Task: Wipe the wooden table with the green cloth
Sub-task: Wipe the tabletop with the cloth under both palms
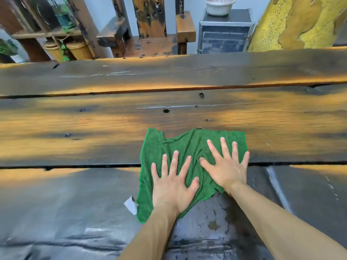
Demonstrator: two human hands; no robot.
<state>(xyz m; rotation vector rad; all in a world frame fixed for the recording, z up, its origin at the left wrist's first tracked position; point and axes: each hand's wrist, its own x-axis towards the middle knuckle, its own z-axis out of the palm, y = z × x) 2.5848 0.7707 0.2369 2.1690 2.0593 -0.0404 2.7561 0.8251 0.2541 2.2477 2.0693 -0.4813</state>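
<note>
green cloth (189, 145) fuzzy terry, matt; wooden table (93, 119) worn, cracked, glossy.

The cloth (189, 147) lies spread on the desk (93, 124), right of its middle and across a gap between two planks. Both hands rest flat on the cloth, the left hand (173, 186) nearer the person, the right hand (228, 166) just beside it and farther out. A small tag (131, 204) sticks out at the cloth's near left corner. Behind the desk stands a wooden chair (152, 34); right of the chair, a cabinet (225, 32) carries a bowl (219, 5). Left of the chair, a shelf (43, 34) holds plants.
</note>
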